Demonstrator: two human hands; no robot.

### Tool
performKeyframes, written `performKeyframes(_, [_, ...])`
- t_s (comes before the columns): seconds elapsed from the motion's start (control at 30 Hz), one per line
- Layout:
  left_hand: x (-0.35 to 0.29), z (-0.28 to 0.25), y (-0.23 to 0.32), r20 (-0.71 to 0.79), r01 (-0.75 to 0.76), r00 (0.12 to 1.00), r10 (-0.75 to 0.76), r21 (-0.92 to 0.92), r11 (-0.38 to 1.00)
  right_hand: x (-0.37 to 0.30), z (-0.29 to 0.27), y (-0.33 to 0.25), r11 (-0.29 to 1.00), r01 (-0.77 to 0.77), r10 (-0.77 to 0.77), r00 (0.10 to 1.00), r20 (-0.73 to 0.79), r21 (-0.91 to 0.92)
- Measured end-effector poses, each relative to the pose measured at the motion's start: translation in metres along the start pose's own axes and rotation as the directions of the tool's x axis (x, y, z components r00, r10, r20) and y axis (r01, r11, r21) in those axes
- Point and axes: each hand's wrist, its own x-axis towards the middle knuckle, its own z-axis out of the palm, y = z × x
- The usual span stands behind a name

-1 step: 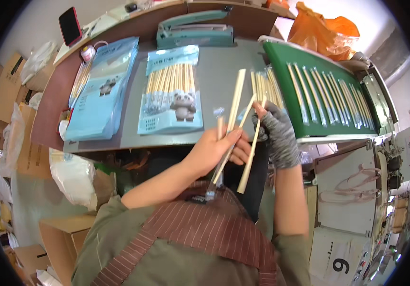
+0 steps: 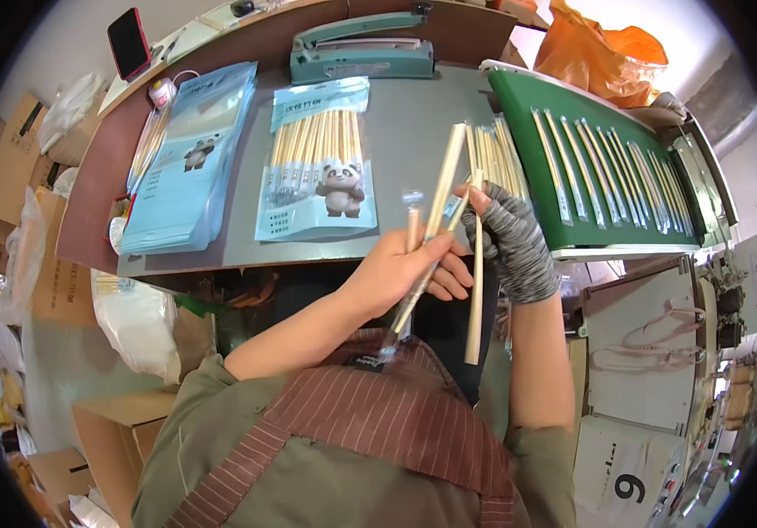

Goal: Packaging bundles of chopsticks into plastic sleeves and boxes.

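**Wrapped chopsticks held over a grey packing bench**

A grey bench (image 2: 413,167) fills the upper middle of the view, with a brown counter (image 2: 88,202) along its left side and cardboard boxes (image 2: 9,176) on the floor beyond. At the back of the bench sits a teal heat sealer (image 2: 362,55). In front of it lies a light-blue pack of chopsticks with a panda picture (image 2: 318,163), and to the left a stack of flat blue bags (image 2: 189,163). A red phone (image 2: 127,41) rests at the far left corner. On the right, a green conveyor belt (image 2: 572,220) carries a row of single wrapped chopsticks (image 2: 611,172), and an orange plastic bag (image 2: 607,53) sits behind it.

The left hand (image 2: 405,273), bare, is closed around a few wrapped chopsticks (image 2: 435,224); the thumb and fingers pinch them near the middle, so they stick up past the bench edge and down towards the striped apron (image 2: 378,431). The right hand (image 2: 510,242), in a grey fingerless glove, touches the same bundle from the right, its fingers curled against a chopstick (image 2: 475,299) that hangs almost upright. Just behind the hands, a loose pile of chopsticks (image 2: 497,158) lies on the bench beside the belt.
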Motion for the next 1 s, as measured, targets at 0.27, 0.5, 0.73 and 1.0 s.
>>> performKeyframes(0.27, [0.005,-0.031,-0.013,-0.046,0.068,0.996,-0.078,-0.188,0.980,-0.028,-0.008,-0.048,0.373,0.610,-0.829,0.558,0.045,-0.699])
performKeyframes(0.5, [0.013,-0.034,0.002,-0.050,-0.066,0.997,0.064,-0.032,0.997,-0.056,0.018,0.013,0.110,0.661,-0.460,0.696,0.552,-0.742])
performKeyframes(0.73, [-0.001,-0.013,-0.009,0.156,-0.025,0.987,0.029,-0.023,0.999,-0.005,0.008,0.000,0.991,0.008,-0.006,1.000,-0.016,0.135])
performKeyframes(1.0, [-0.022,-0.016,-0.022,0.338,0.315,0.912,-0.231,-0.221,0.923,0.008,0.010,0.012,0.993,0.071,-0.071,0.997,-0.006,0.092])
